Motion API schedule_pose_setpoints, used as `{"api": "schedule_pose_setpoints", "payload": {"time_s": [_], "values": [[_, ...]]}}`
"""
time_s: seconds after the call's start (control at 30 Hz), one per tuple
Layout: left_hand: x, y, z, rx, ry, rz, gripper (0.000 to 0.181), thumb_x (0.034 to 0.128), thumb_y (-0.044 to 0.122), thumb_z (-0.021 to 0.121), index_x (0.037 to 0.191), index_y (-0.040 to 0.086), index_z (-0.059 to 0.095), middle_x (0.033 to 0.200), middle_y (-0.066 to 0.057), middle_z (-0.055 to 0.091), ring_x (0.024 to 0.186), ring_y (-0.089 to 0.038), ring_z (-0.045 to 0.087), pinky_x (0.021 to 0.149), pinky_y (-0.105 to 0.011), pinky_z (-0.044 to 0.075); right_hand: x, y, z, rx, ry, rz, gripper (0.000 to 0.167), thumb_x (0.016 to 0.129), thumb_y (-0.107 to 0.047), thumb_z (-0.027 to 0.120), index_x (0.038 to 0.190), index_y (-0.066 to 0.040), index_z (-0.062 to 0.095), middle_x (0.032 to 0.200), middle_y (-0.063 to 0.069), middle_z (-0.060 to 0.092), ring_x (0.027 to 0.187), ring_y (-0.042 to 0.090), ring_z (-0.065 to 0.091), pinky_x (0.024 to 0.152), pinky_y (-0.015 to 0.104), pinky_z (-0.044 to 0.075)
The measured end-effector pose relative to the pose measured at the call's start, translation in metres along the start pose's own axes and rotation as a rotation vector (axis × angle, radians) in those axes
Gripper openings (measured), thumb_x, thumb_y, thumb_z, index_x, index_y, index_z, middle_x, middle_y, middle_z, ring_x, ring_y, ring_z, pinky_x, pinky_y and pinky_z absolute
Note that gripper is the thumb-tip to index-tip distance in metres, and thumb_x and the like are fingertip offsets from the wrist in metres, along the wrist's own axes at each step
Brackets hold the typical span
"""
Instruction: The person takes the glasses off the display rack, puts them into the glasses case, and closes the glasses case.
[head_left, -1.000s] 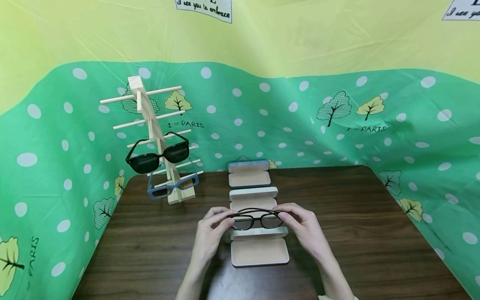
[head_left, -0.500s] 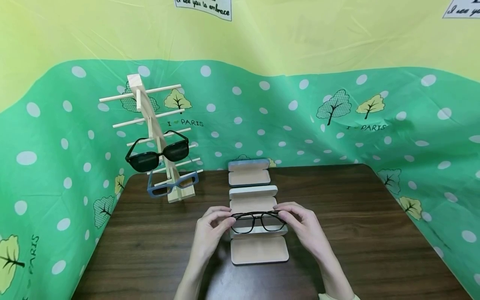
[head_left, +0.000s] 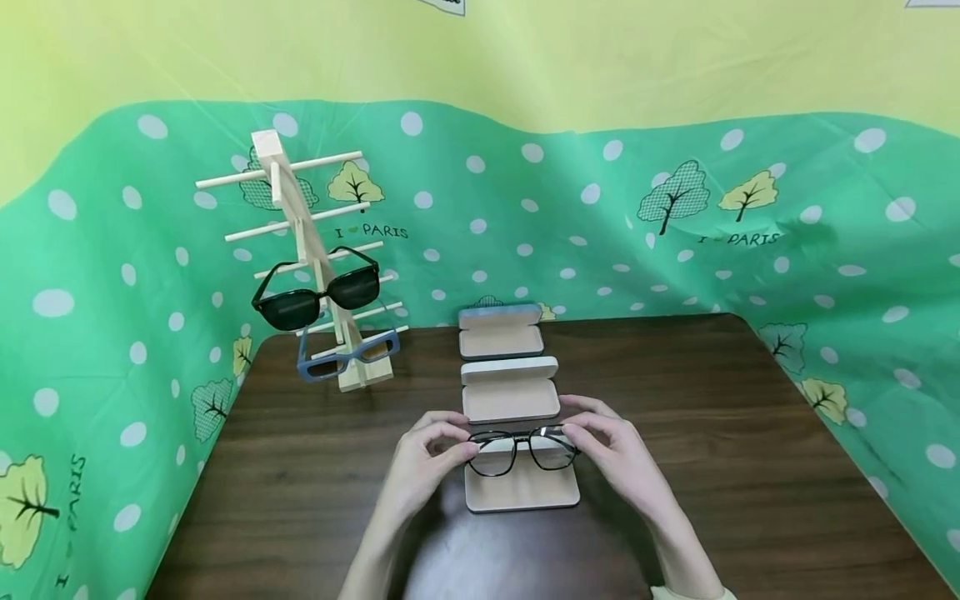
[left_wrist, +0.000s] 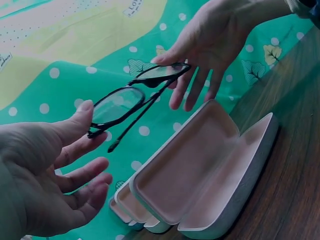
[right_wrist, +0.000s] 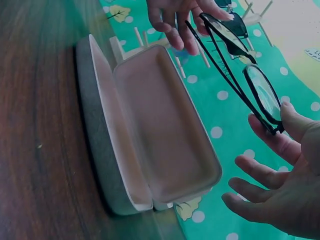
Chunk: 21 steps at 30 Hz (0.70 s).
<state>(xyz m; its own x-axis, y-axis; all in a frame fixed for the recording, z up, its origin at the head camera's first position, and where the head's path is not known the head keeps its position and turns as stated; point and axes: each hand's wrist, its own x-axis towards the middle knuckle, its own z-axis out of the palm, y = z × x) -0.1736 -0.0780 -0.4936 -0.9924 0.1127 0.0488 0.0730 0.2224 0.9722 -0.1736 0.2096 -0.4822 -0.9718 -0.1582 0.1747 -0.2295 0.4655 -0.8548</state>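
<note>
Black-framed eyeglasses (head_left: 522, 438), temples folded behind the lenses, hang between both hands above the nearest open glasses case (head_left: 522, 492). My left hand (head_left: 429, 457) pinches one end of the frame between thumb and index finger, and the other fingers are spread loosely. At the opposite end my right hand (head_left: 617, 450) does the same. In the left wrist view the eyeglasses (left_wrist: 120, 106) are clear of the case (left_wrist: 187, 160). The right wrist view shows the pale lining of that case (right_wrist: 162, 125), with nothing in it.
Two more open cases stand in line behind, a white one (head_left: 512, 402) and a blue one (head_left: 501, 342). At the left, a wooden display stand (head_left: 307, 233) carries black sunglasses (head_left: 291, 310) and blue-framed glasses (head_left: 327, 367). A patterned cloth (head_left: 585, 242) hangs behind the table (head_left: 712, 417).
Both hands have brought the eyeglasses toward the person, from over the middle case to over the nearest one. The lenses now face up more. The head view has tilted slightly down.
</note>
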Motion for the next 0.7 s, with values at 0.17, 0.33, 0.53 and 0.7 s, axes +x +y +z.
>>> {"api": "schedule_pose_setpoints", "payload": {"time_s": [0.17,0.33,0.53,0.7], "values": [[-0.002,0.001,-0.004,0.059,-0.047,-0.006,0.009,0.0819,0.022,0.087,0.086,0.019,0.080,0.130,0.002,0.070,0.125,-0.024,0.064,0.103,-0.031,0.051,-0.006,0.002,-0.003,-0.012,-0.042,0.007,0.012,0.100,-0.021,0.068,0.100,-0.019,0.079,0.145,0.011,0.061,0.132,0.013,0.056,0.096,0.018,0.048],[-0.005,0.001,-0.006,0.155,-0.081,-0.022,0.008,0.0804,0.025,0.088,0.087,0.024,0.082,0.137,0.013,0.067,0.140,-0.019,0.054,0.116,-0.045,0.039,-0.012,0.008,-0.002,-0.025,-0.068,-0.002,0.011,0.099,-0.021,0.069,0.099,-0.024,0.079,0.148,0.009,0.059,0.137,0.032,0.054,0.098,0.015,0.045],[-0.008,-0.005,-0.007,0.226,-0.140,0.009,0.010,0.0831,0.024,0.085,0.091,0.019,0.084,0.143,0.004,0.065,0.144,-0.025,0.051,0.118,-0.051,0.039,-0.018,0.016,0.000,-0.015,-0.092,0.009,0.010,0.099,-0.021,0.070,0.101,-0.022,0.080,0.150,0.011,0.058,0.139,0.038,0.052,0.102,0.011,0.041],[-0.011,-0.010,-0.007,0.243,-0.189,0.021,0.012,0.0857,0.025,0.082,0.094,0.016,0.084,0.147,-0.005,0.062,0.146,-0.033,0.048,0.118,-0.057,0.037,-0.022,0.023,0.001,-0.011,-0.121,0.027,0.011,0.099,-0.020,0.069,0.102,-0.021,0.080,0.151,0.017,0.056,0.140,0.042,0.051,0.103,0.011,0.039]]}}
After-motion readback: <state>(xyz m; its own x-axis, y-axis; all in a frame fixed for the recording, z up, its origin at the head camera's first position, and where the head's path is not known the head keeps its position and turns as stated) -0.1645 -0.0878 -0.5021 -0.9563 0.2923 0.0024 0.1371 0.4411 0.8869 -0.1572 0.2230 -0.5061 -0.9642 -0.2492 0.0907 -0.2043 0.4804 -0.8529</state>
